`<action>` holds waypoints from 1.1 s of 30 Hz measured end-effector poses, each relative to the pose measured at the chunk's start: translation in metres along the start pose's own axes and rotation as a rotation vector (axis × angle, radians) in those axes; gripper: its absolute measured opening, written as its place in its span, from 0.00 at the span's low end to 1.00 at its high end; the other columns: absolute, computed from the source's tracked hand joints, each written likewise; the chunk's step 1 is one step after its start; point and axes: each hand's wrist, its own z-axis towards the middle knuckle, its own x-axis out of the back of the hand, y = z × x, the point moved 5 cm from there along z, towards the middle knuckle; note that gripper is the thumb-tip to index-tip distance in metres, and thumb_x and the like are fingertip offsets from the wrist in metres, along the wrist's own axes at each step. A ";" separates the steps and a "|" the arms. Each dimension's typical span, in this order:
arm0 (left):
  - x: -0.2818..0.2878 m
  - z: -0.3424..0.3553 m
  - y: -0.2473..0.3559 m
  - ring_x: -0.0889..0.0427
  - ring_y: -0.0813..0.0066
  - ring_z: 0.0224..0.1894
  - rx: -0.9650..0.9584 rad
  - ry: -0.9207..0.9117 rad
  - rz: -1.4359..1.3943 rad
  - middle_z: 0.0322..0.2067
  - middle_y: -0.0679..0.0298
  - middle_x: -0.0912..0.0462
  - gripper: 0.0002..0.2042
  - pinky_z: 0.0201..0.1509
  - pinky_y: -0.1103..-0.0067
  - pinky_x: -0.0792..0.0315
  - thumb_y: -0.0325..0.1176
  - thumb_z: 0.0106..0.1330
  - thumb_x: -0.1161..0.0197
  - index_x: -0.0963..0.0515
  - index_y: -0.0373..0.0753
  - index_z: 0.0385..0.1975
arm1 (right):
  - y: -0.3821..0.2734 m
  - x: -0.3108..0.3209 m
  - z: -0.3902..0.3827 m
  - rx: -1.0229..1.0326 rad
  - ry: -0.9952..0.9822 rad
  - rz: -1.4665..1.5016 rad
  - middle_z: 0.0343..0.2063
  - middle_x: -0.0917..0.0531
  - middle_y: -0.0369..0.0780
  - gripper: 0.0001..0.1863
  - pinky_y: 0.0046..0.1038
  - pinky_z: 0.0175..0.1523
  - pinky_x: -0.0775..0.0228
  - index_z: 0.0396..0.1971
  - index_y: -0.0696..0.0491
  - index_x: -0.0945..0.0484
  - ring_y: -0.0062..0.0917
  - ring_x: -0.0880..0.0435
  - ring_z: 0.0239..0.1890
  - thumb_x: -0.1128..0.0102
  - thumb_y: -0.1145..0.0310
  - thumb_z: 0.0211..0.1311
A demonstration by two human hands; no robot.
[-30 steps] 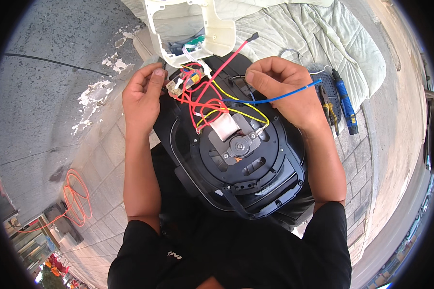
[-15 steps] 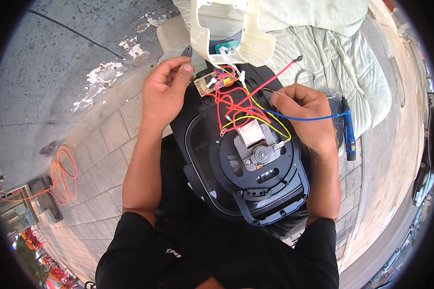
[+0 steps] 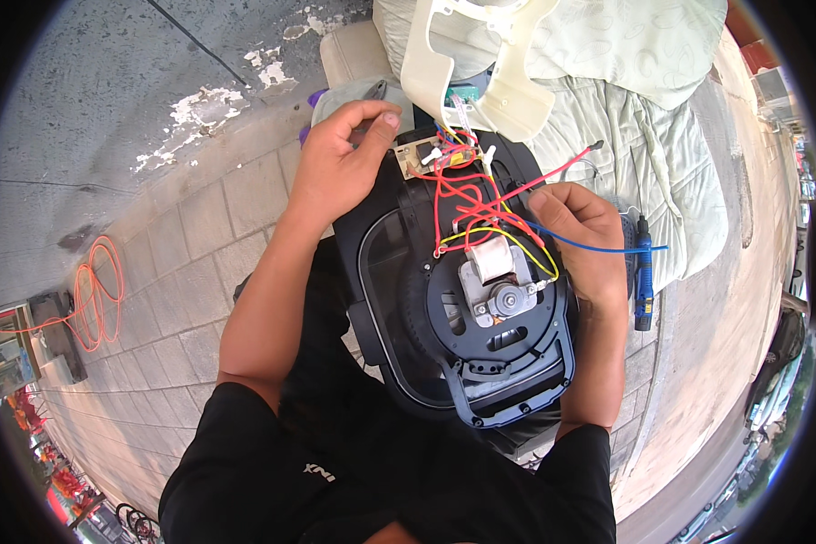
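Note:
An opened black appliance [image 3: 408, 363] lies at my lap, a small motor [image 3: 506, 299] on its round plate. Red wires [image 3: 470, 201] and yellow wires tangle between the motor and a small circuit board [image 3: 410, 163]. My left hand [image 3: 346, 154] is beside the board, fingers curled and thumb against them; anything between them is hidden. At the appliance's right edge my right hand [image 3: 582, 231] is closed, its thumb pressed to the curled fingers, their contents unclear. A blue wire [image 3: 598, 247] runs across that hand. Past the board stands a cream plastic housing [image 3: 521, 100] holding a green board.
Pale quilted bedding [image 3: 644, 154] is spread at the far right, with a blue-and-black screwdriver [image 3: 644, 281] by its edge. A dark-tipped tool [image 3: 376, 90] shows just beyond my left fingers. An orange cord [image 3: 95, 290] coils on the paving at left, near a peeling grey wall [image 3: 82, 118].
The view has shifted, so the appliance and housing appear further right. Both hands keep nearly the same pose beside the appliance. The blue wire's free end sits lower.

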 end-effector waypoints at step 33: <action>0.015 -0.031 0.070 0.14 0.57 0.53 -0.732 -0.086 -0.070 0.46 0.54 0.11 0.16 0.62 0.65 0.23 0.13 0.63 0.43 0.15 0.29 0.48 | -0.033 0.019 -0.030 0.329 -0.100 0.074 0.31 0.19 0.32 0.10 0.17 0.37 0.38 0.48 0.63 0.13 0.12 0.26 0.31 0.33 0.78 0.69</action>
